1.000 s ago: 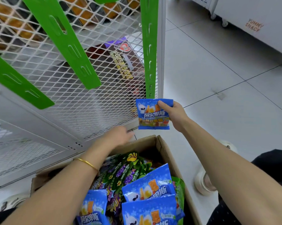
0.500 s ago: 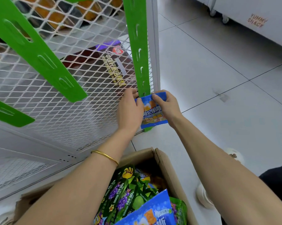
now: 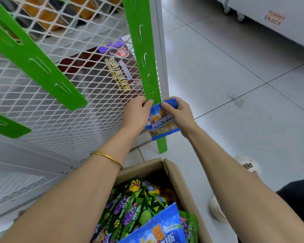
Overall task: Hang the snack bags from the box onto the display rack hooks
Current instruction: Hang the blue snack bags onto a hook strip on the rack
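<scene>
Item: small blue foil snack bag [image 3: 162, 123] — glossy, flat, with serrated crimped ends, held against the lower end of the green plastic hanging strip [image 3: 144, 58], just above its tip.

Hands: the right hand [image 3: 179, 113] pinches the bag's upper right corner between thumb and fingers. The left hand [image 3: 137, 113] pinches the strip at the bag's upper left, thumb on the green face.

Step in hand, by my judgement: seating the bag's top seal on one of the strip's punched tabs. Done well, the left hand holds the strip steady while the right slides the seal straight on, sparing the thin film. Whether the tab has caught I cannot tell — fingers cover it.

Surroundings:
- White expanded-metal mesh panel [image 3: 51, 102]: stiff, diamond-patterned, behind the strip.
- Brown cardboard box [image 3: 175, 174]: matt, flaps open, on the floor below the hands.
- Green-and-purple grape-printed bags [image 3: 130, 204]: shiny, piled inside the box with more blue ones.
</scene>
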Demonstrator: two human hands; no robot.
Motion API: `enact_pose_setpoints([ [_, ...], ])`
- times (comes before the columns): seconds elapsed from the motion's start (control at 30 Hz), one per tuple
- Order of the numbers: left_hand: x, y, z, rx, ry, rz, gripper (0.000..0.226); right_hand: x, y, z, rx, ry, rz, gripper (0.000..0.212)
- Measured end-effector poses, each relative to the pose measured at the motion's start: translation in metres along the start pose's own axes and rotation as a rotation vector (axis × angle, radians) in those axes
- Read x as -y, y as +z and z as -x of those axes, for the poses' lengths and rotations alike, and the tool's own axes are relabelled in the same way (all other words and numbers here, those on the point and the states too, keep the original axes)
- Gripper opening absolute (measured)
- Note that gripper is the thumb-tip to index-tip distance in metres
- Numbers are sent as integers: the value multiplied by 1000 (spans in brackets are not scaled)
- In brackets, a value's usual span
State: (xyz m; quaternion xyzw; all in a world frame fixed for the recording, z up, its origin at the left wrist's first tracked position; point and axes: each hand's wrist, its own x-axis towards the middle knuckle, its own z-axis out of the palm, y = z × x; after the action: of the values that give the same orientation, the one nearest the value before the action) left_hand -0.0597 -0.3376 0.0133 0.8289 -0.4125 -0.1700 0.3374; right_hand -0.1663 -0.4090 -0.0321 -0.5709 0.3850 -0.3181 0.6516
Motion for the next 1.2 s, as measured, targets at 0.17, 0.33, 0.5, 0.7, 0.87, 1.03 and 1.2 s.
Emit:
enact_pose_setpoints([
  [0.17,-3,-2,-4,86,-112,41,44,6,8,-1,-64,-128,110,9],
  [0.33,0,-3,-9,205,-189,184,36,1,14,-5,-79,-168,341,18],
  [0.5,1,-4,-9,264,-204,196,35,-1,13,-1,-59,-135,377,21],
  [0.7,11,3,-5,217,-138,159,39,-19,11,-2,-37,-66,352,8],
  [0.87,15,3,-5,170,-74,51,42,-32,8,-7,-27,-20,362,13],
  [1.03,19,3,2,193,-29,55,17,-37,7,-11,-102,-23,400,14],
  [1.2,33,-12,30,60,116,-88,45,-38,-10,11,-256,82,562,36],
])
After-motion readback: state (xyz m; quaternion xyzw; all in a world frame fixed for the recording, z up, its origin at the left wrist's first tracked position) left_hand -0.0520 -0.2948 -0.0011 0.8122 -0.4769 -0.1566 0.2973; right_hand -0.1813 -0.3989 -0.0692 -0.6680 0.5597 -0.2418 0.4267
